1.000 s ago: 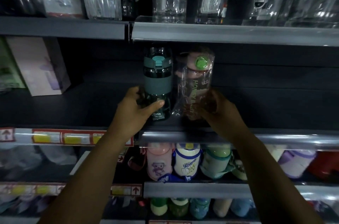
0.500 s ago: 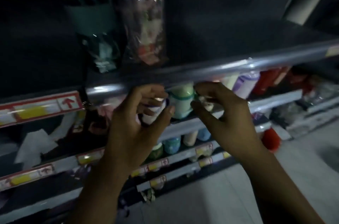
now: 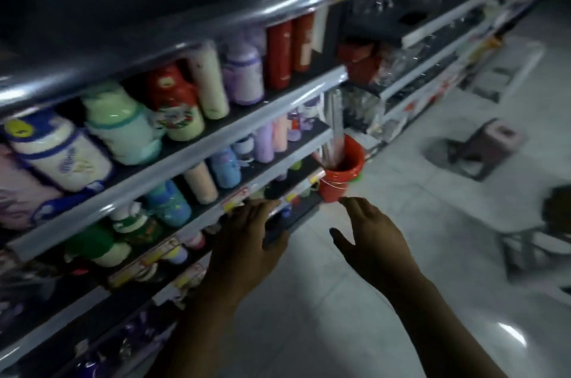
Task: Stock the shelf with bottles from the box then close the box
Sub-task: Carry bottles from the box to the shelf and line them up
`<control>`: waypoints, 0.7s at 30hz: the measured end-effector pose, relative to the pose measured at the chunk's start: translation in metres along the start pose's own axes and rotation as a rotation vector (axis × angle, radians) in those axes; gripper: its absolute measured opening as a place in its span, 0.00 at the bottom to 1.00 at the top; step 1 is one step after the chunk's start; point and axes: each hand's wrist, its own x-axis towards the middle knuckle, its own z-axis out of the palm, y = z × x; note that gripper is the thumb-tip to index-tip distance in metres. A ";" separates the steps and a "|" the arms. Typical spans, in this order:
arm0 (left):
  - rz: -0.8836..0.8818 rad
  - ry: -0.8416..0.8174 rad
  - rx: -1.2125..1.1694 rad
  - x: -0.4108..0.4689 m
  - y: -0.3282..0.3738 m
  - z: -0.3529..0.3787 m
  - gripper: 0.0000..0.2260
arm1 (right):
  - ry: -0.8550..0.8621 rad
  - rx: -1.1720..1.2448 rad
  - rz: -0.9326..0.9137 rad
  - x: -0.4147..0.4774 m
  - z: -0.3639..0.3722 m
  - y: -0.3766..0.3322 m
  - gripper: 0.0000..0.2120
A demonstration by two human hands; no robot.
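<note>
Both hands, left (image 3: 247,241) and right (image 3: 370,241), hang spread and empty (nothing grasped) beside upright shelf bottles (image 3: 210,83)

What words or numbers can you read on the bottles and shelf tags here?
None can be read.
White and blue bottle: blue printed label, too blurred.
Red and cream bottle: patterned band, no legible text.
Yellow and red shelf tags: too small and blurred.

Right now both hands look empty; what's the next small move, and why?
Probably keep turning right and down to find the box. The left hand and right hand are open and hold nothing, and no box shows, only stocked shelves, a red bucket and a stool.
</note>
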 end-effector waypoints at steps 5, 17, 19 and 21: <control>0.005 -0.146 0.028 0.018 0.099 0.110 0.28 | -0.004 0.067 0.280 -0.052 -0.017 0.138 0.31; 0.328 -0.500 -0.024 0.113 0.338 0.346 0.24 | 0.231 0.202 0.810 -0.150 -0.074 0.416 0.29; 0.403 -0.603 -0.019 0.129 0.371 0.391 0.25 | 0.249 0.225 0.918 -0.157 -0.079 0.458 0.29; 0.483 -0.699 -0.019 0.151 0.404 0.435 0.26 | 0.272 0.234 1.003 -0.156 -0.090 0.499 0.29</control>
